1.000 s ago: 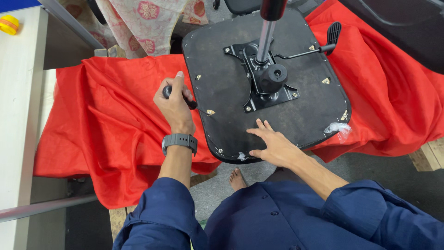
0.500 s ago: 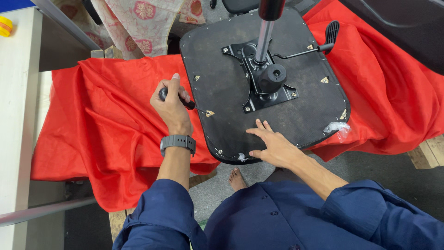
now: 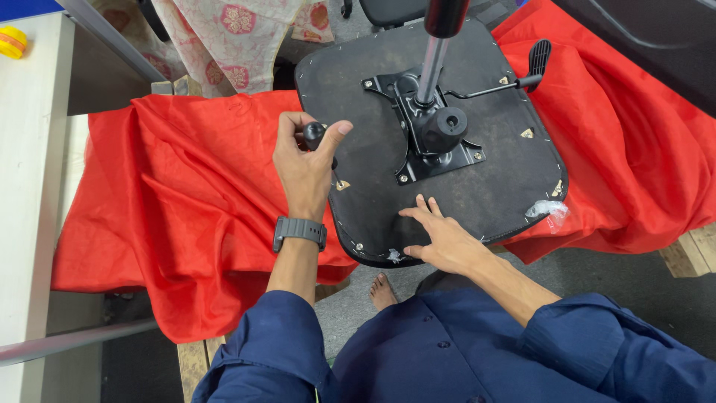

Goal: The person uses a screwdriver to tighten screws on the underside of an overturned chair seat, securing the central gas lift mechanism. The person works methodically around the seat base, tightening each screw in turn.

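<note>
The left hand (image 3: 304, 168) is clenched around a black tool handle (image 3: 314, 135) at the left edge of the upturned office-chair seat base (image 3: 477, 186). The right hand (image 3: 441, 240) lies spread flat on its near edge. The base appears rigid and heavy; grip its rim, not the lever (image 3: 514, 78).

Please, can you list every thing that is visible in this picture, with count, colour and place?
Upturned black chair seat base: one, black, centre, on the cloth.
Metal mechanism plate with gas column: one, black and silver, seat middle.
Black lever: one, upper right.
Red cloth: one, under the seat.
Floral fabric: one, cream and pink, top.
Yellow round object: one, top left.
Grey wristwatch: one, left wrist.
Left hand: grips a black-handled tool.
Right hand: flat on the seat.
</note>
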